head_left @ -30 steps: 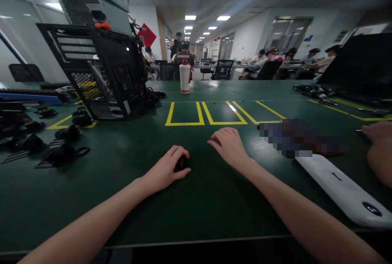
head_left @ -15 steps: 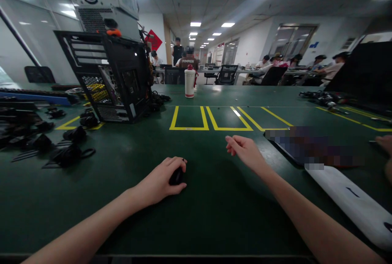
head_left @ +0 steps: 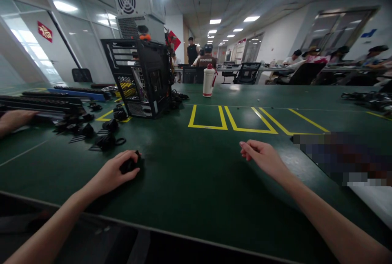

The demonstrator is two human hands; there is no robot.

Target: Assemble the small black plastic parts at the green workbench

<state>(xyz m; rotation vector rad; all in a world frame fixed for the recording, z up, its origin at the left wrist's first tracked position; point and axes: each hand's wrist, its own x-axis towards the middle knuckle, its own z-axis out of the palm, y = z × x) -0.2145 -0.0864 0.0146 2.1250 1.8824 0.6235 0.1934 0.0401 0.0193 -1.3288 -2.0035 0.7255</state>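
My left hand (head_left: pixel 121 170) is wrapped over a black mouse-like object (head_left: pixel 130 165) on the green table (head_left: pixel 183 198), its thumb on the near side. Much of that object is hidden under the fingers. Right of the middle, my right hand (head_left: pixel 260 155) hovers over the table with its fingers curled together; nothing shows in them. Beyond the left hand lie black cable bundles (head_left: pixel 105 141). Yellow tape outlines (head_left: pixel 208 127) run along the table in front of both hands.
A black computer case (head_left: pixel 143 80) with silver power supplies (head_left: pixel 137 2) on top stands back left. Behind the tape is a white cup (head_left: pixel 208 83). Another person's hand (head_left: pixel 15 121) is at the left by black keyboards (head_left: pixel 36 104). A blurred flat item (head_left: pixel 343 153) lies right.
The view has turned left. My left hand has moved left across the table with the black object under it. My right hand stays curled. Another person's hand now shows at the left.
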